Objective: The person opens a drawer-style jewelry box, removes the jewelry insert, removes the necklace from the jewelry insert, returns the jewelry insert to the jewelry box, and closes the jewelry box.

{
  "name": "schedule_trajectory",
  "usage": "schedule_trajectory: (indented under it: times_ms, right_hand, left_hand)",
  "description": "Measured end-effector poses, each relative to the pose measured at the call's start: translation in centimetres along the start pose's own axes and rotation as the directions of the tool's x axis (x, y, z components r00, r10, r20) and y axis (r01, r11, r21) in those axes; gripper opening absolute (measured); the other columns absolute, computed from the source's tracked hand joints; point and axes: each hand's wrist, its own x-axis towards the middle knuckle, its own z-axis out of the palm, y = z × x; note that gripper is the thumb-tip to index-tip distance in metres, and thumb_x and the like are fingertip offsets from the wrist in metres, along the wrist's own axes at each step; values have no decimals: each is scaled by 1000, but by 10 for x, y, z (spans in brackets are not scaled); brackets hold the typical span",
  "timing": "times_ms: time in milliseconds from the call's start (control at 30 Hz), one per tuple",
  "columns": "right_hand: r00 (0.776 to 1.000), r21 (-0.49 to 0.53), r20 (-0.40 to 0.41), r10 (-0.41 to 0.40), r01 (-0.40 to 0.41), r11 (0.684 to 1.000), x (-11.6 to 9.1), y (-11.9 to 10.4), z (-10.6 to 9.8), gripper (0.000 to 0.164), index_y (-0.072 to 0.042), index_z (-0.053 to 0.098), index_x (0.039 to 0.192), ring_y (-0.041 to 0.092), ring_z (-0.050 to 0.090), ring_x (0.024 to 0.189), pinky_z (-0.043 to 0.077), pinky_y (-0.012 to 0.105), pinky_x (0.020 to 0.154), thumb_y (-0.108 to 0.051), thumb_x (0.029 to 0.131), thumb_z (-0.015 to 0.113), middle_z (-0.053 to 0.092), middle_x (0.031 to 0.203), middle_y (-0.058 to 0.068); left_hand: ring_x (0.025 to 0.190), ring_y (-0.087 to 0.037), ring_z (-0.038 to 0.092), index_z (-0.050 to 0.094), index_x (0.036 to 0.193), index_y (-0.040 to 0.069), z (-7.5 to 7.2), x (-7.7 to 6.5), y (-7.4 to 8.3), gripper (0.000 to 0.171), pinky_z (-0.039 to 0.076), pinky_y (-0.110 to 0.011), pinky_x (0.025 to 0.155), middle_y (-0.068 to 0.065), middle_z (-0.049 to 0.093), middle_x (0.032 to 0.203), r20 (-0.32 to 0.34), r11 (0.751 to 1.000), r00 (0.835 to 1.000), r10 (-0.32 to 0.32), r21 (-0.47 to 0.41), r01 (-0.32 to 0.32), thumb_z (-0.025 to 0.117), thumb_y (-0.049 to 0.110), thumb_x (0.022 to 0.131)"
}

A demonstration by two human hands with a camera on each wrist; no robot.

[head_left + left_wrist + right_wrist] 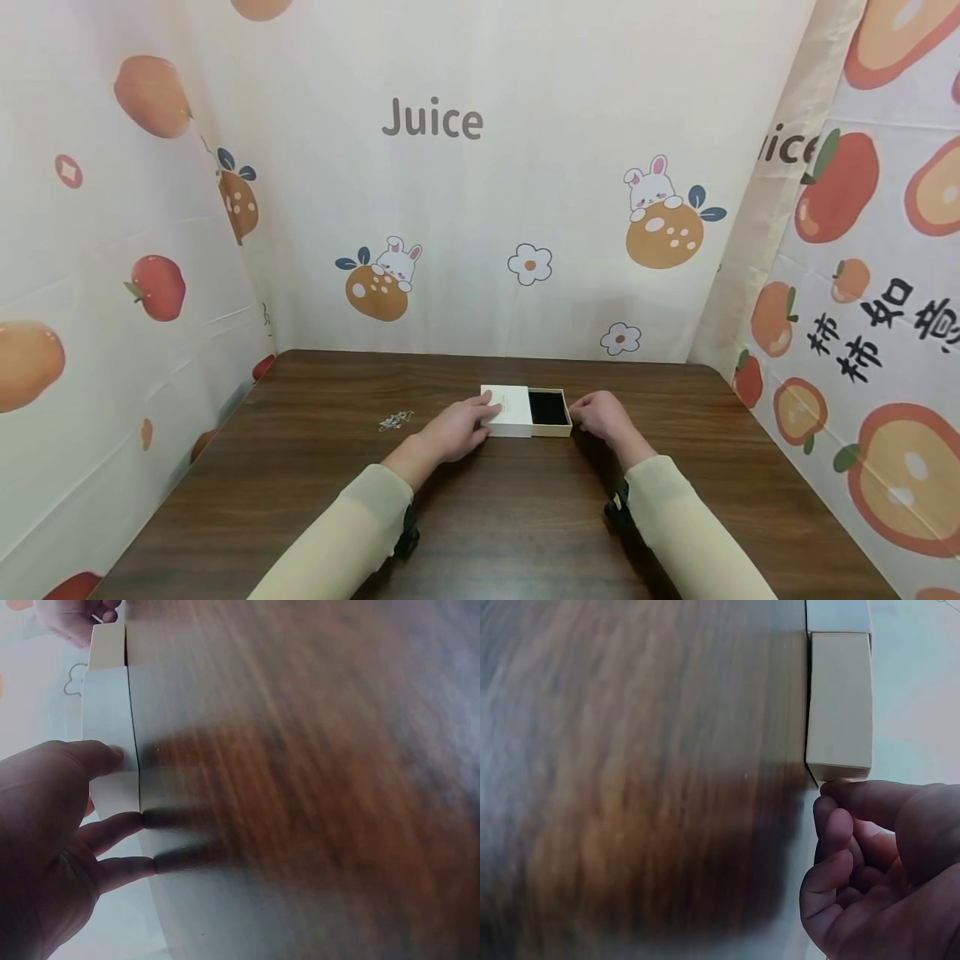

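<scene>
A white slide-out gift box point(510, 408) lies on the table, its drawer point(567, 431) pulled partly out to the right. Black lining point(548, 408) shows inside the drawer. My left hand point(459, 427) grips the left part of the white sleeve, thumb on the near side, as the left wrist view shows. At the drawer's right end, my right hand point(597, 414) pinches with thumb and forefinger; a small pale bit shows at the fingertips, but its shape is mostly hidden. The other right fingers are curled in the right wrist view.
A small silvery tangle point(395, 420), like a chain or jewellery, lies left of the left hand on the brown wooden table point(495, 533). Printed curtains point(480, 200) stand behind the table and along both sides.
</scene>
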Motion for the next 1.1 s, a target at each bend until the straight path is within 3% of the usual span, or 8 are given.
schedule_trajectory:
  times_ms: [200, 600, 867, 1100]
  right_hand:
    - [1000, -19, 4, -1, 1, 1000, 2, -2, 2, 23, 2, 84, 104, 22, 64, 82, 49, 29, 67, -13, 106, 66, 73, 95, 11]
    - [1000, -36, 8, 18, -18, 999, 1, -6, 6, 22, 2, 84, 110, 21, 67, 84, 51, 28, 68, -12, 105, 68, 76, 105, 14]
    - [1000, -51, -2, 10, -10, 999, 2, -7, 8, 20, 1, 84, 103, 20, 65, 79, 49, 28, 66, -11, 103, 69, 73, 92, 10]
    - [1000, -56, 2, 7, -7, 998, 3, -8, 8, 20, 2, 84, 104, 21, 65, 80, 50, 27, 66, -12, 104, 70, 74, 93, 11]
  left_hand:
    - [156, -39, 51, 60, 158, 11, 0, 0, -1, 49, 46, -52, 126, -20, 44, 173, -1, 1000, 1000, 6, -6, -6, 66, 13, 110]
    - [156, -38, 51, 59, 159, 11, 0, 0, -1, 49, 46, -52, 126, -19, 43, 174, 5, 1000, 1000, 1, -9, -1, 66, 13, 110]
    - [157, -38, 49, 57, 161, 12, 0, 1, -1, 51, 45, -52, 127, -18, 42, 175, 15, 1000, 1000, -10, -6, 10, 66, 14, 111]
    - [158, -37, 48, 57, 161, 12, -2, -1, 1, 51, 44, -52, 128, -18, 41, 175, 16, 1000, 1000, -12, -28, 12, 65, 14, 111]
